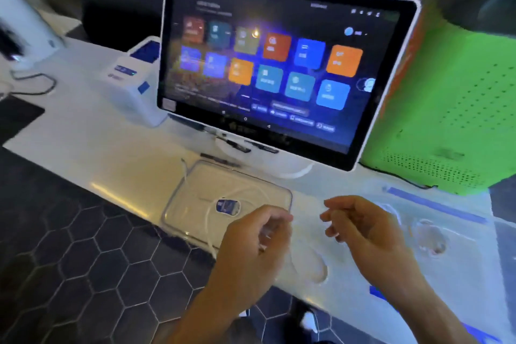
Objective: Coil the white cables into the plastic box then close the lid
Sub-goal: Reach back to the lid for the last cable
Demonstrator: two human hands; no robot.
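Clear shallow plastic box point(195, 176) is sitting open on white counter point(97, 131), holding a thin white cable point(245, 192) looped around a blue-labelled item point(227, 207). Left hand point(251, 246) is pinching cable at the box's near corner; right hand point(360, 226) is hovering apart, fingers curled, grip unclear. Touchscreen monitor point(279, 64) is standing just behind.

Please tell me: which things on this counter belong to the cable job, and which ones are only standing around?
Belong to the job:
- clear plastic box
- white cable looped in the box
- left hand, curled around the cable
- right hand

Only standing around:
- touchscreen monitor
- green perforated box
- white printer
- black pens
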